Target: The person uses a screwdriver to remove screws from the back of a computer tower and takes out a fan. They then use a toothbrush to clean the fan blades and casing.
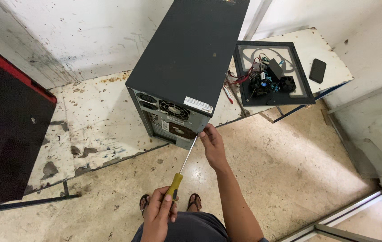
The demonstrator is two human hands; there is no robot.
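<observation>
A dark grey computer tower (186, 54) stands on a worn white table (97, 121), its rear panel with fan vents facing me. My left hand (158, 213) grips the yellow and dark handle of a long screwdriver (183, 168). The metal shaft runs up to the lower right corner of the tower's rear panel. My right hand (212, 144) rests at that corner, fingers pinched around the shaft near its tip.
A dark framed side panel (303, 89) lies on the table to the right, with a small fan, wires and loose parts on it. A black phone (317, 70) and a red pen (227, 94) lie nearby. A black board with a red edge (7, 130) leans at left.
</observation>
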